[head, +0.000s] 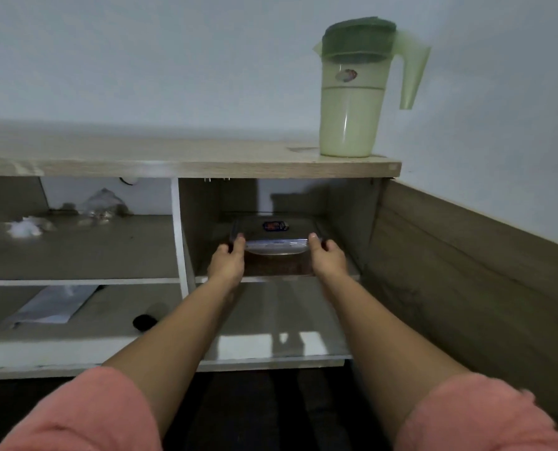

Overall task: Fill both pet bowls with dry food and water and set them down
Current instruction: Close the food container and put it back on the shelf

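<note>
Both hands reached into the rt shelf compartment: left hand & right hand each closed their grip on the lidded food container. Green pitcher stood at 1 o'clock atop the cabinet.

A home room, low wood-laminate shelf unit against a plain wall, lidded green plastic jug on top, scattered clutter inside
</note>
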`<state>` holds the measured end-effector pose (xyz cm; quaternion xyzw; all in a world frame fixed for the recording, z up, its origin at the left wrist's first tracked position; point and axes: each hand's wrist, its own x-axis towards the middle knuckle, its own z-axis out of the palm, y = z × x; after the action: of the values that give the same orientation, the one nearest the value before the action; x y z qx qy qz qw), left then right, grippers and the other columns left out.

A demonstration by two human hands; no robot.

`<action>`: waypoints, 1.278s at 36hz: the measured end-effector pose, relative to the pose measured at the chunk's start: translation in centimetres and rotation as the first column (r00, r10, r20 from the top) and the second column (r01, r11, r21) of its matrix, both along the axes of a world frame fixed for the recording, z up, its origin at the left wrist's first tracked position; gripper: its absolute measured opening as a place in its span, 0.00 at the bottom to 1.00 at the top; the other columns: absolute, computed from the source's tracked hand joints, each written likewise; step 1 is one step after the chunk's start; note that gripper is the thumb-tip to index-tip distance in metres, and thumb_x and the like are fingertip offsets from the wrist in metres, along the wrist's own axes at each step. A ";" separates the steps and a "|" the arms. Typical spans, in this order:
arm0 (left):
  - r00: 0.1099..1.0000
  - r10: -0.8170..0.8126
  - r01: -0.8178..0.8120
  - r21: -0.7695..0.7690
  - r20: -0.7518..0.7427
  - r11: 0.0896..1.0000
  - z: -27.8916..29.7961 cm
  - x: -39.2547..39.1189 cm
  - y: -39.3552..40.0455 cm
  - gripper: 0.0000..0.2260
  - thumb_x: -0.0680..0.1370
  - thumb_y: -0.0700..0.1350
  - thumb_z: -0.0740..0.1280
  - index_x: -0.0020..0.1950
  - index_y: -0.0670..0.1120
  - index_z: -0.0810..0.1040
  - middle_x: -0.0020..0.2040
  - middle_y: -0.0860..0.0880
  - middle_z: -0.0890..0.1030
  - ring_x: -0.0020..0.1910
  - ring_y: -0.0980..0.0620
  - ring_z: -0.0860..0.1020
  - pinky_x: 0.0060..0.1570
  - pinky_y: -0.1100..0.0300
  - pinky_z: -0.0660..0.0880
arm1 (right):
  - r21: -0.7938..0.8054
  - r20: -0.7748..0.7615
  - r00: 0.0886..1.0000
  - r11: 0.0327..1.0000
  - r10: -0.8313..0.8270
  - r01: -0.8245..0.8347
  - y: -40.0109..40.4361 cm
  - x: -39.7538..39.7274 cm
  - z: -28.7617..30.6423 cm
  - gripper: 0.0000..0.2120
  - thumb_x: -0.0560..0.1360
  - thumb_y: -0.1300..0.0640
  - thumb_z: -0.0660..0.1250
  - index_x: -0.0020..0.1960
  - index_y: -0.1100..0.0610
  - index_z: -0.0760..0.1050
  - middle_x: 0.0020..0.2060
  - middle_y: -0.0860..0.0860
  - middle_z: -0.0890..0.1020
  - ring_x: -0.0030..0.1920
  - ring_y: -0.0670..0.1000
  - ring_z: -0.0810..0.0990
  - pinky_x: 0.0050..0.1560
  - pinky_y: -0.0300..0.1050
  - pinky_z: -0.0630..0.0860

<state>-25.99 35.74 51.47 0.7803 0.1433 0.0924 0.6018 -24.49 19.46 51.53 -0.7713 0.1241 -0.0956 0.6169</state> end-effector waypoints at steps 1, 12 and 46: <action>1.000 -0.010 0.010 -0.005 -0.006 1.000 0.0 0.1 0.2 0.26 0.81 0.60 0.54 0.68 0.40 0.70 0.63 0.40 0.76 0.60 0.41 0.75 0.62 0.49 0.70 | -0.007 0.000 1.000 1.000 0.003 -0.003 0.0 0.0 0.0 0.31 0.79 0.43 0.57 0.76 0.58 0.58 0.74 0.57 0.65 0.73 0.58 0.64 0.72 0.51 0.61; 0.999 -0.038 0.039 0.011 -0.033 0.999 -1.0 1.1 0.6 0.32 0.80 0.64 0.52 0.74 0.42 0.65 0.70 0.40 0.72 0.68 0.40 0.71 0.70 0.46 0.65 | -0.053 -0.005 1.000 0.998 0.021 -0.022 -0.1 0.2 -0.2 0.32 0.80 0.42 0.56 0.77 0.58 0.55 0.76 0.55 0.61 0.75 0.57 0.61 0.72 0.49 0.60; 0.906 -0.220 0.366 0.409 -0.363 0.836 19.5 -15.3 -1.5 0.24 0.83 0.53 0.53 0.77 0.44 0.60 0.75 0.42 0.66 0.73 0.44 0.66 0.71 0.53 0.61 | -0.209 -0.368 0.923 0.957 0.115 -0.202 -3.9 -18.2 20.5 0.31 0.78 0.45 0.62 0.76 0.56 0.58 0.74 0.56 0.64 0.74 0.56 0.62 0.72 0.47 0.60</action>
<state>-41.34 34.25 70.98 0.9194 0.0840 -0.0900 0.3735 -42.74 15.55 72.02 -0.8530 0.1565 0.0799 0.4914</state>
